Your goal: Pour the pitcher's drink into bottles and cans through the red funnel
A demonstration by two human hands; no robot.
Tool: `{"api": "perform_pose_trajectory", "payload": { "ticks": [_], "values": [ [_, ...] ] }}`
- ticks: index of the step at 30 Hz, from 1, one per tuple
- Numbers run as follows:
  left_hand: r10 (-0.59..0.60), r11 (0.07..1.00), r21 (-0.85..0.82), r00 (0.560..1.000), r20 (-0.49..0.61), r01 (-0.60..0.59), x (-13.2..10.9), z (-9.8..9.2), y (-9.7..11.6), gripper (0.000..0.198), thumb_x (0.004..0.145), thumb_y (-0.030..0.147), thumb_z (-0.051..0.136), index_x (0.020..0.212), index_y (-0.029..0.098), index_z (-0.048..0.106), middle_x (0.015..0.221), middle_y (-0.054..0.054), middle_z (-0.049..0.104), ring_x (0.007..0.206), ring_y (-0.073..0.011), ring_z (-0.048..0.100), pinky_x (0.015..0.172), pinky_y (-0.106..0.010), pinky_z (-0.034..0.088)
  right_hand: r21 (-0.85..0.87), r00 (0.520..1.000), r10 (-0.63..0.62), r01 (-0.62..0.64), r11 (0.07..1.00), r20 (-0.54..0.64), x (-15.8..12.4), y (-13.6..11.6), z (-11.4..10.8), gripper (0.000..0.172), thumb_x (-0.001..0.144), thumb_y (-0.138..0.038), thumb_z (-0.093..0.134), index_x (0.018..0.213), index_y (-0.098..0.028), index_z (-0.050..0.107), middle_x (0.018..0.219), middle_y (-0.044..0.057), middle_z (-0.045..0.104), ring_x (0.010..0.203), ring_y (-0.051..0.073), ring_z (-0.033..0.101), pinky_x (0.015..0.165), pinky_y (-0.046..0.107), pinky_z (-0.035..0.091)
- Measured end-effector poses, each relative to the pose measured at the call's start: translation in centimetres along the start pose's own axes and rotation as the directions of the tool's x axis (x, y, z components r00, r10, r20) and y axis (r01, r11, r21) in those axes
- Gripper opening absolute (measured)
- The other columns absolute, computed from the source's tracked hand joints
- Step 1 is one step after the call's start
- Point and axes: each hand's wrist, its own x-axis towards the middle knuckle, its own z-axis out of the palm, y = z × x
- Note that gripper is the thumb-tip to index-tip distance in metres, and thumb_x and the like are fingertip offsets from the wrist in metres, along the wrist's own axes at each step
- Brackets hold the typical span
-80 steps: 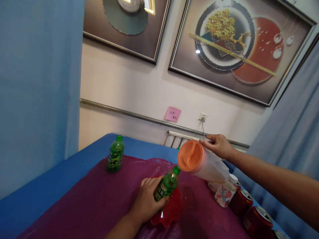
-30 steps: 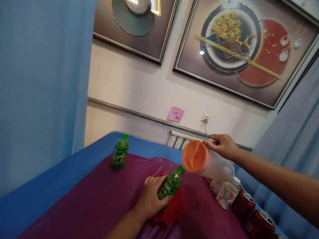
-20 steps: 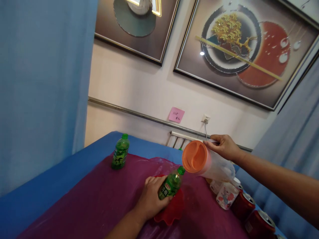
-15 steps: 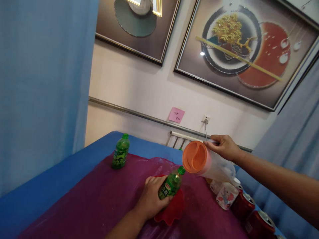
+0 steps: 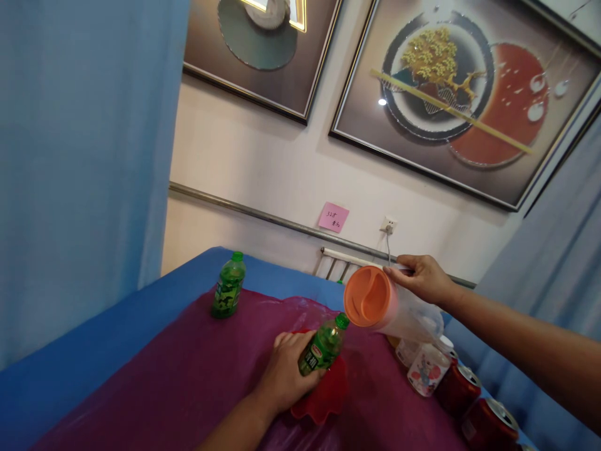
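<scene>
My left hand (image 5: 288, 373) is wrapped round a green plastic bottle (image 5: 323, 348), which leans to the right above a red scalloped dish (image 5: 323, 398). By its handle, my right hand (image 5: 422, 275) grips a clear pitcher (image 5: 404, 316) with an orange lid (image 5: 369, 296). The pitcher is tipped on its side, lid toward the left, and its lid end is close to the bottle's mouth. Whether liquid flows between them I cannot tell. A second green bottle (image 5: 228, 285) stands upright at the far left of the purple sheet (image 5: 188, 376).
Along the right edge stand dark red cans (image 5: 491, 423) and a white printed jar (image 5: 428, 369). The purple sheet lies over a blue table cover (image 5: 84, 369). Behind are a metal rail (image 5: 253, 216), a pink note (image 5: 333, 217), framed pictures and blue curtains (image 5: 84, 156).
Both hands, the bottle and the pitcher keep nearly the same positions. Only a very slight shift of the view shows.
</scene>
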Motion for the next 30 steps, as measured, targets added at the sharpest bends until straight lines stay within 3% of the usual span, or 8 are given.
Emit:
{"api": "perform_pose_trajectory", "payload": {
  "ticks": [30],
  "values": [
    [0.016, 1.0, 0.011, 1.0, -0.005, -0.016, -0.09, 0.12, -0.12, 0.062, 0.069, 0.027, 0.078, 0.129, 0.026, 0.063, 0.12, -0.007, 0.072, 0.112, -0.0304, 0.062, 0.107, -0.048, 0.037, -0.041, 1.0, -0.022, 0.022, 0.999, -0.006, -0.03, -0.95, -0.38, 0.052, 0.082, -0.063, 0.053, 0.055, -0.025, 0.031, 0.053, -0.006, 0.026, 0.051, 0.01, 0.028, 0.047, 0.026, 0.022]
  ]
}}
